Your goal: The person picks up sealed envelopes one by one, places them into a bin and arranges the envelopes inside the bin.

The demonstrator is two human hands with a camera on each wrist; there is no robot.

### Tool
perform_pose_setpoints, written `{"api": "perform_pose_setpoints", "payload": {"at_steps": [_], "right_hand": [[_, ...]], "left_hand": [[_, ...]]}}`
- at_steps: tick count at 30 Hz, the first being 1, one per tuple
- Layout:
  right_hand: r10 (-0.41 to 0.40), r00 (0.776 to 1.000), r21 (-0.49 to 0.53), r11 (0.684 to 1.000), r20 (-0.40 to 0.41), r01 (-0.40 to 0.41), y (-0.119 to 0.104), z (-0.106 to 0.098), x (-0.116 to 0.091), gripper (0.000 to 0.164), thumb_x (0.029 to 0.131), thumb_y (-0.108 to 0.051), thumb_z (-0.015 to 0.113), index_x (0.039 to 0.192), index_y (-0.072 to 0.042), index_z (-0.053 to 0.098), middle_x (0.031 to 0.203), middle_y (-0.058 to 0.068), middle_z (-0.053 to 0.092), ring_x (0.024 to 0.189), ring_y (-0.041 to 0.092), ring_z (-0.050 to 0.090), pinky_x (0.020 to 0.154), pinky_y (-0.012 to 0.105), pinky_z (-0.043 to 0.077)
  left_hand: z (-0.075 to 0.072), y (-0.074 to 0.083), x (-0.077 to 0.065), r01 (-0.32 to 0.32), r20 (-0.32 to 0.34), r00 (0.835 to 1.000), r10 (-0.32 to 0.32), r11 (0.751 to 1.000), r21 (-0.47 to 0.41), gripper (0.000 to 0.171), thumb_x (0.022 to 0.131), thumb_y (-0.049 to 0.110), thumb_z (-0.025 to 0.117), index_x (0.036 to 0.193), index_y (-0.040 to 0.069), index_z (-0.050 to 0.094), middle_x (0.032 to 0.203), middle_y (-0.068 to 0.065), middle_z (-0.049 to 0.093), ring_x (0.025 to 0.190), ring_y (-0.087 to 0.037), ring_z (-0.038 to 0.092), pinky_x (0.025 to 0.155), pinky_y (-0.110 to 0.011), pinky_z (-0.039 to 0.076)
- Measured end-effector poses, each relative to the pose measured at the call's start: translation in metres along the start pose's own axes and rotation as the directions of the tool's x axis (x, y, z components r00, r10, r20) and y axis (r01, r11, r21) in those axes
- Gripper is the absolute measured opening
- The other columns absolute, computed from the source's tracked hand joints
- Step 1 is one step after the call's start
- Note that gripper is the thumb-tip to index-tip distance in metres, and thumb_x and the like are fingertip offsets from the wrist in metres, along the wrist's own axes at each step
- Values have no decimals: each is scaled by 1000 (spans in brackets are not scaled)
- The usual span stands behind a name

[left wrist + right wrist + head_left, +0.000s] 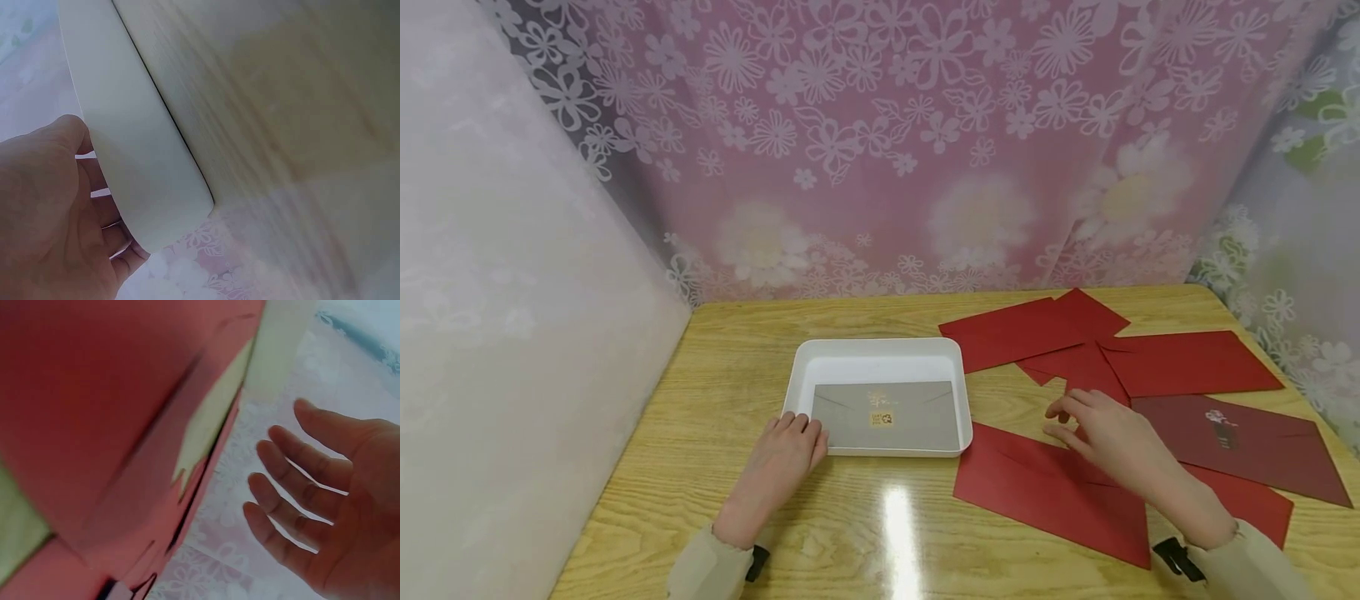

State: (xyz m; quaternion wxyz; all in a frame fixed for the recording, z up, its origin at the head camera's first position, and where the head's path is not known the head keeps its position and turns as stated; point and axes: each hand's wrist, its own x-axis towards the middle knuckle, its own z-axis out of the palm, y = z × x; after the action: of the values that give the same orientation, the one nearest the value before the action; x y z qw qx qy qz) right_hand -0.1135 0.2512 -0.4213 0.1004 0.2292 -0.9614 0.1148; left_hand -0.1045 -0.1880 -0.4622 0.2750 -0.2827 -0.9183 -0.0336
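A white tray stands left of the table's middle, with a grey envelope bearing gold print lying flat in it. My left hand holds the tray's near left corner; in the left wrist view its fingers go over the rim behind the wall. Over the red envelopes, my right hand hovers with loosely bent, spread fingers and nothing between them. Nearest below it is a red envelope beside the tray's near right corner. The right wrist view shows the same hand apart from the red paper.
Several more red envelopes overlap at the right, among them one at the back and one at the far right. A darker maroon envelope with a printed motif lies nearer the right edge. Floral curtains enclose the wooden table.
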Motion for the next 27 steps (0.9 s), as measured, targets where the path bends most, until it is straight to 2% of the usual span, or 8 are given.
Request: {"api": "perform_pose_setpoints", "payload": {"at_steps": [4, 8, 12, 18, 23, 27], "right_hand": [[8, 996, -18, 1000, 84, -7, 1, 8, -10, 30, 78, -34, 86, 94, -16, 68, 84, -5, 61, 75, 12, 60, 54, 25, 47], [18, 988, -35, 999, 155, -12, 2, 17, -16, 45, 72, -47, 86, 92, -15, 64, 83, -7, 54, 70, 9, 50, 51, 24, 42], [19, 980, -54, 999, 198, -8, 4, 22, -19, 55, 66, -54, 86, 92, -13, 60, 86, -3, 51, 68, 8, 45, 49, 24, 38], [29, 969, -48, 999, 244, -18, 3, 24, -17, 57, 63, -52, 89, 88, -12, 58, 84, -2, 47, 68, 9, 42, 51, 24, 38], [33, 952, 17, 999, 303, -39, 4, 24, -16, 55, 63, -49, 90, 83, -13, 54, 79, -3, 43, 69, 9, 38, 57, 25, 36], [77, 924, 102, 987, 375, -124, 5, 21, -15, 54, 65, -47, 90, 83, -13, 51, 74, -3, 42, 66, 10, 37, 59, 26, 33]], "left_hand": [[0, 0, 0, -16, -23, 1000, 16, 1000, 8, 35, 89, 14, 70, 68, 12, 41, 62, 2, 31, 59, -16, 31, 57, -26, 26], [-1, 1, 1, -17, -27, 999, 18, 1000, 15, 35, 87, 13, 70, 67, 12, 41, 62, 3, 30, 59, -16, 31, 57, -25, 25], [-2, 1, 1, -23, -35, 999, 24, 1000, 19, 35, 87, 13, 70, 68, 12, 42, 62, 2, 30, 59, -16, 31, 57, -26, 25], [-2, 1, 1, -27, -39, 999, 28, 999, 26, 35, 85, 13, 72, 68, 12, 42, 63, 3, 29, 59, -17, 31, 57, -25, 24], [-2, 1, 1, -20, -34, 999, 21, 999, 28, 36, 86, 13, 71, 68, 12, 41, 63, 3, 28, 59, -16, 30, 58, -25, 23], [-1, 0, 0, -19, -24, 1000, 20, 1000, 25, 36, 89, 13, 69, 68, 13, 41, 62, 2, 30, 59, -17, 31, 58, -25, 24]]}}
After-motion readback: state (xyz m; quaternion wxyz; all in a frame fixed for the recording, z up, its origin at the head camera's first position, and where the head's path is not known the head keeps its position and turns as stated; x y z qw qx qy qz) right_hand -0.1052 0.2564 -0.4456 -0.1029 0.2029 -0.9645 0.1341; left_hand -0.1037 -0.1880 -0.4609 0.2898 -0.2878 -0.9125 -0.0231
